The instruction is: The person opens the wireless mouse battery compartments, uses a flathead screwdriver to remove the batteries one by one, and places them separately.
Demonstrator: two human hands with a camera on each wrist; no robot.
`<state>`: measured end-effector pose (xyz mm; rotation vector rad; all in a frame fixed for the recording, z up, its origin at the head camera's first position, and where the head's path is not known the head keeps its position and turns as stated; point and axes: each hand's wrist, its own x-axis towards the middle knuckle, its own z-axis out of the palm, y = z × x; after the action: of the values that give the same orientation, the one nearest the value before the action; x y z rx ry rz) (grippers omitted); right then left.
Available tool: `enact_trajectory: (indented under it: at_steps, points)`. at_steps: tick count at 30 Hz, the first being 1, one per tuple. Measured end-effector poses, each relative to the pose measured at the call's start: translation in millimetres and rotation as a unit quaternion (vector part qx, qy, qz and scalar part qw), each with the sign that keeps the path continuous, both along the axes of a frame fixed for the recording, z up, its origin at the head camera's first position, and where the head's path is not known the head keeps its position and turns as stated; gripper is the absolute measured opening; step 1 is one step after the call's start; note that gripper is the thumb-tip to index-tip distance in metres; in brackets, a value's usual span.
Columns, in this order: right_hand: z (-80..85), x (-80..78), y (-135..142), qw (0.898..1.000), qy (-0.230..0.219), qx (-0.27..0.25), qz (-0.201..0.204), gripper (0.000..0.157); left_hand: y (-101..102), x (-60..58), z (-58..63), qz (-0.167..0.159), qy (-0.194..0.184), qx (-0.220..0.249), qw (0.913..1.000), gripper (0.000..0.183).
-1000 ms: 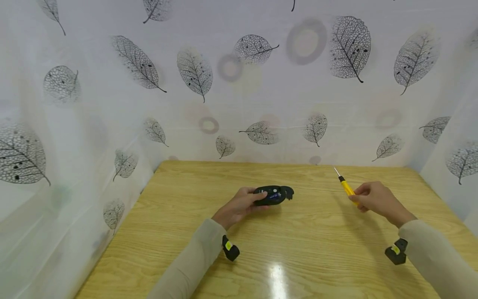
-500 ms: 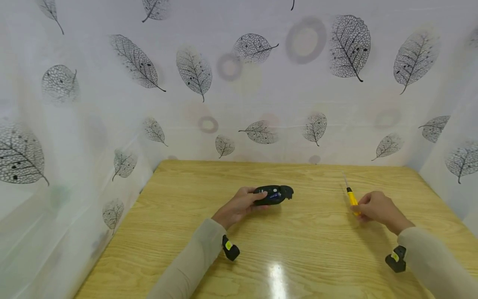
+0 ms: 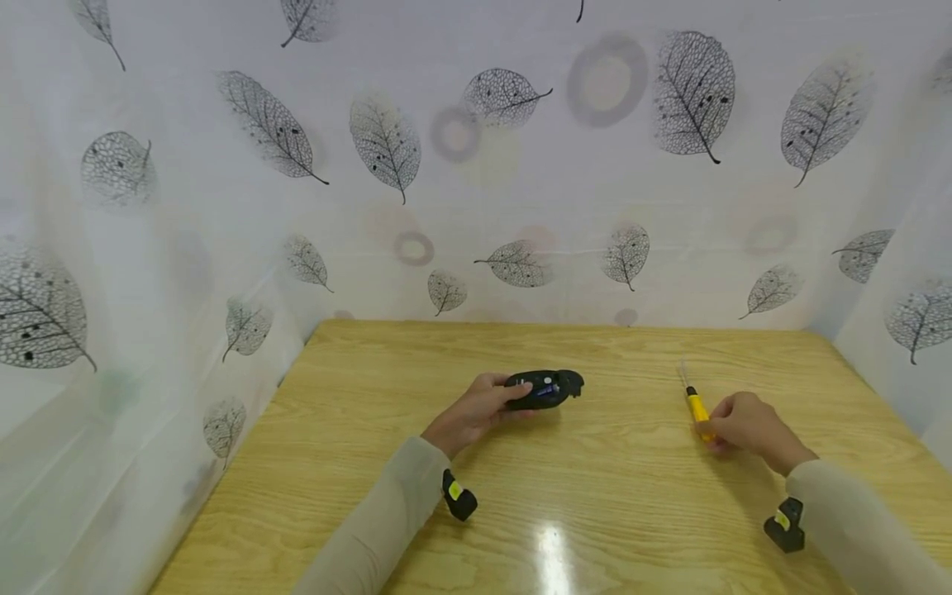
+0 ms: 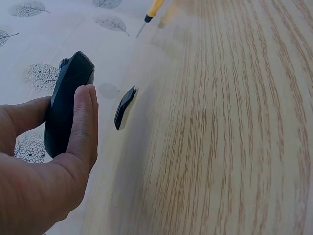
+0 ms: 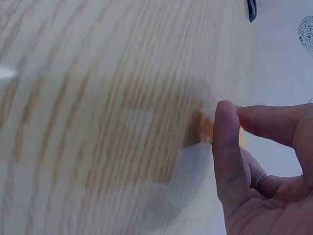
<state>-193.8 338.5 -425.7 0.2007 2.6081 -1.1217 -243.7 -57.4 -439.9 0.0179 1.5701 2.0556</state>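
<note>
My left hand (image 3: 479, 409) grips a black computer mouse (image 3: 531, 395), thumb over its underside and fingers beneath. Its battery compartment is uncovered, and a dark blue battery (image 3: 548, 389) shows inside. Just past the mouse's right end, a black battery cover (image 4: 124, 108) lies on the table; in the head view the mouse overlaps it. Over on the right, my right hand (image 3: 751, 428) pinches the yellow handle of a screwdriver (image 3: 697, 411) low over the tabletop, its thin metal shaft pointing away from me. In the right wrist view the fingers hide most of that handle.
A wood-grain table (image 3: 595, 512) spans the space beneath both hands. Behind it and at the sides hangs a pale curtain (image 3: 521, 165) printed with dark leaves. Each sleeve carries a black wrist camera (image 3: 459, 496).
My right hand has brought the screwdriver down toward the tabletop and a little closer to me. The left hand and the mouse stay in place.
</note>
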Motion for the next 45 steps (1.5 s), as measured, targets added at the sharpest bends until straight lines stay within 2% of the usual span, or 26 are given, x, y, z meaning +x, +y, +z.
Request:
enact_trajectory:
  at_steps: [7, 18, 26, 33, 41, 45]
  points:
    - [-2.9, 2.6, -2, 1.000, -0.007, -0.013, 0.000, 0.027, -1, 2.0, 0.4, 0.000, -0.003, 0.003, 1.0000, 0.052]
    - [1.0, 3.9, -1, 1.000, -0.006, 0.005, 0.019, 0.034, -4, 1.6, 4.3, -0.001, -0.008, 0.005, 1.0000, 0.053]
    - [17.4, 2.0, -2, 0.997, 0.023, 0.050, 0.053, 0.038, -4, 1.5, 3.9, -0.003, -0.008, 0.008, 0.9999, 0.055]
    - [30.0, 1.6, -26, 0.996, 0.045, 0.036, 0.071, 0.035, -2, 2.5, 4.9, -0.001, -0.009, 0.006, 0.9999, 0.055]
    - [37.5, 1.5, -62, 0.989, 0.079, 0.023, 0.123, 0.023, 1, 4.3, 5.7, -0.002, -0.002, -0.006, 1.0000, 0.057]
    - [36.9, -2.8, -78, 0.983, 0.099, 0.036, 0.148, 0.019, 2, 4.3, 6.0, -0.002, -0.003, -0.012, 0.9999, 0.058]
